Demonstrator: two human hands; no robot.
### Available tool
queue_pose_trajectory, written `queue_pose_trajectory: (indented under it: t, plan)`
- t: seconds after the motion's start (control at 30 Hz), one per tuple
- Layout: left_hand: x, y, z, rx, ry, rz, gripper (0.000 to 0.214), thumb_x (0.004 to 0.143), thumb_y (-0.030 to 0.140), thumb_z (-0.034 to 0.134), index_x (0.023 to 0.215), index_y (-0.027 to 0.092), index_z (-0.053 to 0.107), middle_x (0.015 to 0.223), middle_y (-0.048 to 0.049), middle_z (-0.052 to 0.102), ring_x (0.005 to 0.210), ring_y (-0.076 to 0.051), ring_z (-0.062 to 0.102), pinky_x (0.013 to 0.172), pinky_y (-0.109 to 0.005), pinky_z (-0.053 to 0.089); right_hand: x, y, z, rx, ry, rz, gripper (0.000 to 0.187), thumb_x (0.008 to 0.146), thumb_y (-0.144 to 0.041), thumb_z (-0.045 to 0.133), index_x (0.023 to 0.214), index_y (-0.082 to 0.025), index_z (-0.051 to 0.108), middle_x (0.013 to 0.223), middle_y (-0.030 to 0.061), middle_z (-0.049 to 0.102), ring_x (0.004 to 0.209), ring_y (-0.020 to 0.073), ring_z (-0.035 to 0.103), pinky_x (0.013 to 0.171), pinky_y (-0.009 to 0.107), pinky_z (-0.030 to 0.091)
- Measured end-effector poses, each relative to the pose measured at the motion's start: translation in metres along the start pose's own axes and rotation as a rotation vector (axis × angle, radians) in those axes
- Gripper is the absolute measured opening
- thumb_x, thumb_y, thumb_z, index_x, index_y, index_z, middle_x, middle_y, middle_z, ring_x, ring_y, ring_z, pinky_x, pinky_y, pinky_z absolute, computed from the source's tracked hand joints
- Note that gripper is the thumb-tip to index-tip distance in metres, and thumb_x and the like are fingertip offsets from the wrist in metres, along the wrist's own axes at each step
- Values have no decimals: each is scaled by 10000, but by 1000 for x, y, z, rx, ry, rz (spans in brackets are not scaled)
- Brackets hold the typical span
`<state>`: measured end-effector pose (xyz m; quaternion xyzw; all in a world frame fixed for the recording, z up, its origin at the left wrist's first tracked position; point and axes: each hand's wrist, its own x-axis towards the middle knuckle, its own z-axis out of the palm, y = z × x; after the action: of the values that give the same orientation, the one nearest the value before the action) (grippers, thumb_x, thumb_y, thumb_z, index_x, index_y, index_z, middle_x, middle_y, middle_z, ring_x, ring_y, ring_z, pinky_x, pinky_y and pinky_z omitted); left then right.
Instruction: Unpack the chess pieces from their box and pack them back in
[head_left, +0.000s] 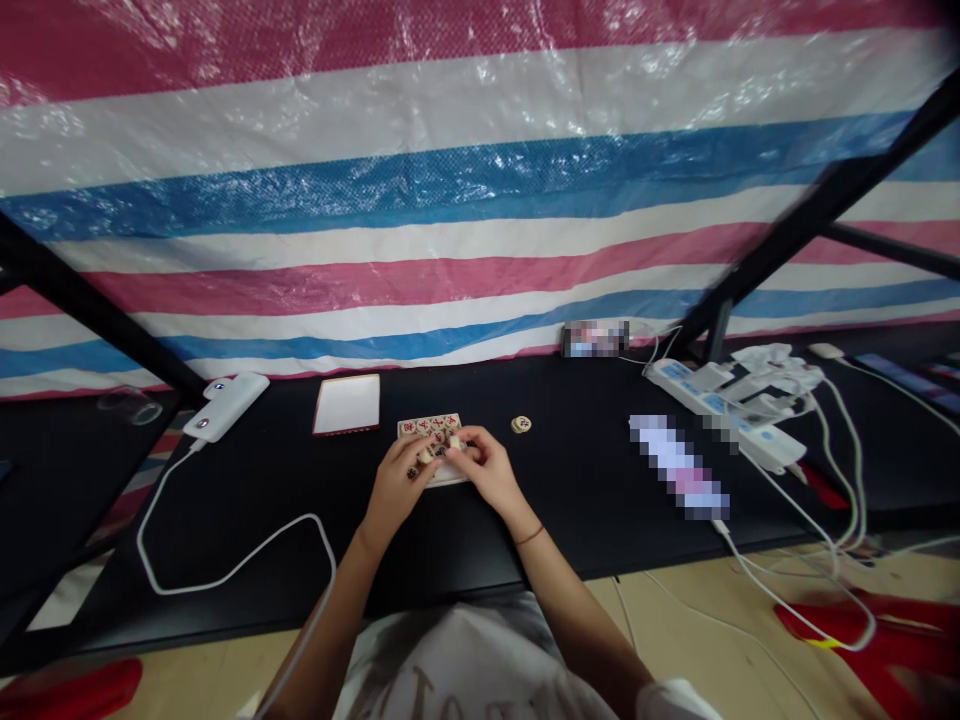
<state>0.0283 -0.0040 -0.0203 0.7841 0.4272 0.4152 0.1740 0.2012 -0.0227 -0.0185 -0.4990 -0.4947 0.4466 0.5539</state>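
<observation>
A shallow box (448, 481) of round xiangqi pieces lies in front of me on the black table. Red-character pieces (424, 426) fill its far row, and black-character ones show nearer. My left hand (391, 483) curls over the box's left side, its fingertips closed on a pale piece (426, 455). From the right, my right hand (491, 468) pinches another piece (454, 441) between thumb and fingers above the box. Fingers hide part of the middle rows. Right of the box, a small stack of pieces (521, 424) sits on the table.
A box lid (346, 404) with a white inside lies back left. Farther left is a white power bank (226, 408) with a long cable. On the right are a phone (679, 468), a power strip (724, 415) and tangled cables. Another phone (596, 338) leans against the striped sheet.
</observation>
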Motion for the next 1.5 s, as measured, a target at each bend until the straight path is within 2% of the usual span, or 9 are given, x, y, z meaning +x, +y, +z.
queue_pose_trajectory:
  t: [0.2,0.3,0.43,0.63,0.7,0.8,0.93,1.1,1.5]
  plan:
    - [3,1,-3,3,10,4,181,872,258,605,1045,232,652,1075,-48,620,1011,-177,634,903,-319,527,5,11,-13,129,250,-13,410,705,-451,731,978,-197,562,945,10,529,503,25,359,457,190,315]
    - [5,7,-2,31,-97,64,132,869,247,611,996,225,639,1040,-36,648,1001,-176,623,903,-328,493,5,13,-15,151,267,-4,410,706,-452,734,980,-195,571,939,9,532,506,25,363,459,189,318]
    - [7,13,-1,201,-265,151,67,842,287,668,880,236,647,988,3,702,1005,-200,592,929,-392,385,4,13,-14,156,247,-1,396,709,-442,743,980,-199,587,931,8,543,510,32,369,459,191,327]
    - [1,5,1,283,-314,218,102,824,357,700,843,259,681,1048,14,691,1027,-213,537,901,-399,324,2,17,-13,117,212,-22,371,723,-435,732,979,-209,585,909,3,558,490,38,353,441,200,310]
    - [-1,3,0,301,-317,226,92,829,357,695,862,272,693,1061,8,682,1036,-219,523,896,-400,322,0,18,-13,55,190,-47,337,756,-417,707,990,-211,579,798,-22,538,483,53,344,442,207,302]
    - [-5,0,-4,322,-323,235,88,839,342,682,896,277,697,1078,-2,675,1041,-223,519,887,-399,328,-7,14,-14,-163,139,-149,263,806,-368,668,1000,-213,583,661,-50,478,525,96,391,507,229,354]
    - [-10,-6,-9,351,-303,213,224,838,367,675,1033,258,667,1095,-30,665,1054,-236,518,894,-402,339,-20,1,-13,-557,12,-313,197,836,-338,668,969,-209,600,846,23,618,701,156,513,674,289,419]
    - [-15,-9,-9,360,-251,179,205,848,370,654,1023,265,668,1068,-33,651,1043,-236,516,888,-393,354,-27,-7,-6,-868,-125,-353,183,861,-370,676,949,-215,638,910,48,688,823,213,548,735,329,383]
    - [-17,-8,-6,348,-228,177,247,836,333,650,1079,291,669,1159,-52,614,1103,-251,510,915,-408,375,-29,-6,-3,-866,-124,-309,112,899,-287,614,973,-242,685,965,40,702,878,218,562,772,344,387]
